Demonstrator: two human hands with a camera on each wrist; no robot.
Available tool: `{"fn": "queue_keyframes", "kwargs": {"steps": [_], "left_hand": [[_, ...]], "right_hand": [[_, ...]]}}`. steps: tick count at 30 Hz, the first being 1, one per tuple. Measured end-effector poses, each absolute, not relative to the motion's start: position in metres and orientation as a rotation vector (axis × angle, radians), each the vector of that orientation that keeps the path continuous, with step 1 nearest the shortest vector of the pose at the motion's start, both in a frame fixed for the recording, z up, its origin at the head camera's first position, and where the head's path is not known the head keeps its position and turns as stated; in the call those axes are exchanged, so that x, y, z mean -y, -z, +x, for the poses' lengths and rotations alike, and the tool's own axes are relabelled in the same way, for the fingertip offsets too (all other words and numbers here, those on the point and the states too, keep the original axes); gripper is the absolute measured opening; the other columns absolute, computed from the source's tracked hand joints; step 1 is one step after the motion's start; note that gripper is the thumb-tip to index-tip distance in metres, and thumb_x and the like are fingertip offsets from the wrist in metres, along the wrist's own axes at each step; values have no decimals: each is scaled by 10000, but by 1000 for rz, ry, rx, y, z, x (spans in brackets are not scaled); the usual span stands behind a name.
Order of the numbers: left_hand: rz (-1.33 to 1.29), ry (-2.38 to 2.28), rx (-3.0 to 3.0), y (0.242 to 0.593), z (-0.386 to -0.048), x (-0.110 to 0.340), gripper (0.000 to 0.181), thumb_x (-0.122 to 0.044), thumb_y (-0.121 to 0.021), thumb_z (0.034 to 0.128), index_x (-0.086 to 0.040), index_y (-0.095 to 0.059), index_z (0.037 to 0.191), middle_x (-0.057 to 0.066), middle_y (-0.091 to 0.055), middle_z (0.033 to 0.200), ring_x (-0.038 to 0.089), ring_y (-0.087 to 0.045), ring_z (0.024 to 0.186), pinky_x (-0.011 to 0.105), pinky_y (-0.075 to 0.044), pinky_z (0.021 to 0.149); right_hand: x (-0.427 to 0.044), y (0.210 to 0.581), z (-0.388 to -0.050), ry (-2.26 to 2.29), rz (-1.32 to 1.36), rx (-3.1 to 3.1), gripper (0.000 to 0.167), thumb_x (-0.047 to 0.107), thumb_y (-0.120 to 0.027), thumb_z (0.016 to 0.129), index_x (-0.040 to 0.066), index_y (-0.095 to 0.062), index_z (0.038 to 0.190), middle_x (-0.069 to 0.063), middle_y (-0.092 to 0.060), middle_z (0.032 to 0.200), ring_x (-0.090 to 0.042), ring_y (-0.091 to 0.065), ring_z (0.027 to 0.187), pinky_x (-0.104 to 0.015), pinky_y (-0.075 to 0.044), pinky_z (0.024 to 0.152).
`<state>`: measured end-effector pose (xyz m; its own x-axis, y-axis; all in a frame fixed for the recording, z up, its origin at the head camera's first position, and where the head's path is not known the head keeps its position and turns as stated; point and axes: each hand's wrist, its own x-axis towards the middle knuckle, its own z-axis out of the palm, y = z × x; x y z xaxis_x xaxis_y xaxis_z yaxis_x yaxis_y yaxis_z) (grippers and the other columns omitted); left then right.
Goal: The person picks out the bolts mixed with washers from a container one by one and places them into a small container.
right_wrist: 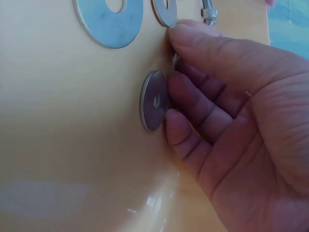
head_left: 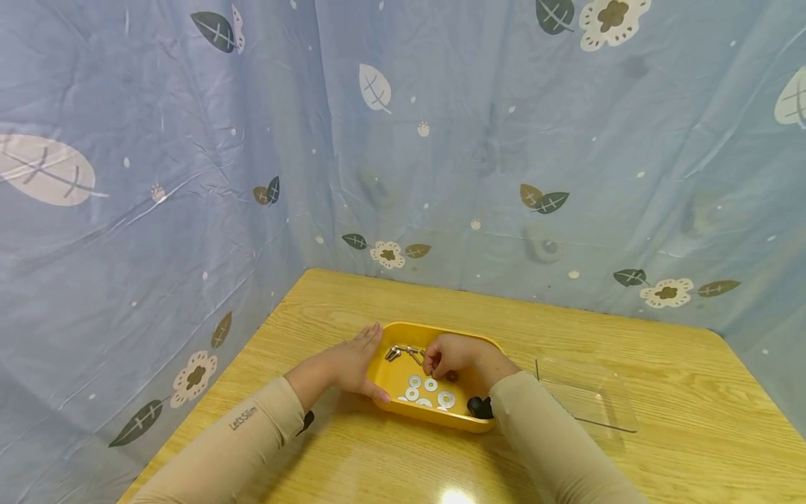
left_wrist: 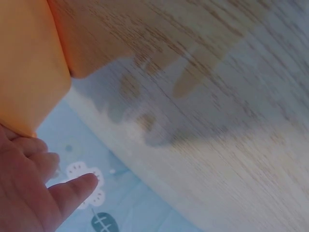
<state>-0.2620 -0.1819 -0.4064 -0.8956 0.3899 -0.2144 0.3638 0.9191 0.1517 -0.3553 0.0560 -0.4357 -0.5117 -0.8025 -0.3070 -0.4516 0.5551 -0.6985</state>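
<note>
A yellow tray [head_left: 434,414] holds silver bolts [head_left: 406,349] at its back left and several flat washers [head_left: 431,385] towards its front. My left hand [head_left: 355,360] rests along the tray's left end, fingers extended outside and thumb at the front rim; the left wrist view shows its fingers [left_wrist: 72,191] beside the tray wall [left_wrist: 29,63]. Inside the tray, my right hand [head_left: 456,353] has its fingers curled down, the thumb and fingertips pinching a small metal piece mostly hidden between them. In the right wrist view a washer [right_wrist: 155,100] stands out beside the lower fingertips of that hand [right_wrist: 241,106].
Black round parts [head_left: 480,407] lie in the tray's front right corner, by the right forearm. To the right of the tray, a clear plastic container [head_left: 588,399] sits on the wooden table [head_left: 680,392]. Patterned blue cloth [head_left: 441,175] hangs behind and to the left.
</note>
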Motion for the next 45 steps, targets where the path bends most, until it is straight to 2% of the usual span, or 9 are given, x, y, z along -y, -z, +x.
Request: {"fn": "queue_keyframes", "kwargs": {"steps": [7, 10, 15, 17, 22, 27, 34, 45], "left_hand": [[567, -161, -2835, 408, -262, 184, 1275, -780, -567, 611, -14, -8, 1463, 138, 4, 1526, 270, -22, 1394, 427, -183, 1092], [568, -173, -2835, 408, -262, 185, 1275, -775, -573, 612, -13, -6, 1463, 142, -4, 1526, 273, -24, 1394, 414, -174, 1097], [566, -194, -2832, 408, -260, 185, 1276, -768, -583, 609, -12, -9, 1463, 142, -1, 1525, 282, -20, 1393, 425, -173, 1095], [564, -203, -2830, 408, -260, 185, 1286, -778, -576, 601, -11, -7, 1462, 141, 0, 1525, 286, -22, 1393, 427, -174, 1094], [566, -197, -2824, 410, -260, 185, 1318, -820, -533, 565, -13, 0, 1462, 136, 6, 1525, 278, -19, 1393, 416, -167, 1097], [574, -185, -2828, 409, -261, 185, 1296, -800, -546, 588, -8, -8, 1462, 146, 0, 1525, 282, -23, 1392, 414, -166, 1098], [562, -189, -2825, 407, -261, 184, 1294, -791, -558, 591, -10, -4, 1462, 143, 2, 1525, 278, -20, 1392, 416, -167, 1098], [577, -206, -2826, 408, -263, 183, 1301, -803, -546, 574, -13, -23, 1464, 143, -16, 1527, 283, -33, 1393, 413, -179, 1096]], "right_hand": [[-54, 436, -354, 746, -1006, -2133, 76, -74, -584, 822, -16, -627, 847, -27, -520, 649, -170, -438, 489, -257, -415, 481], [-53, 436, -354, 768, -1007, -2115, 81, -69, -583, 832, -27, -595, 900, -32, -504, 658, -182, -445, 498, -267, -417, 485], [-52, 435, -354, 746, -1029, -2191, 240, -20, -602, 849, 21, -504, 1064, -39, -524, 695, -192, -507, 521, -277, -448, 511], [-52, 435, -354, 728, -1038, -2224, 282, -6, -624, 838, 20, -485, 1083, -43, -543, 698, -196, -529, 528, -277, -454, 518], [-51, 435, -352, 707, -1024, -2257, 303, 23, -666, 814, 0, -494, 1063, -50, -566, 692, -227, -573, 539, -285, -471, 525], [-50, 435, -353, 702, -990, -2296, 256, 37, -679, 808, 22, -522, 1010, -67, -545, 705, -243, -590, 556, -302, -487, 548], [-51, 435, -355, 681, -1008, -2324, 179, 28, -685, 799, 29, -549, 916, -55, -526, 697, -185, -560, 546, -283, -480, 546], [-54, 434, -358, 586, -1142, -2345, 148, -1, -684, 782, 35, -581, 882, -8, -550, 699, -112, -533, 608, -243, -450, 578]]}}
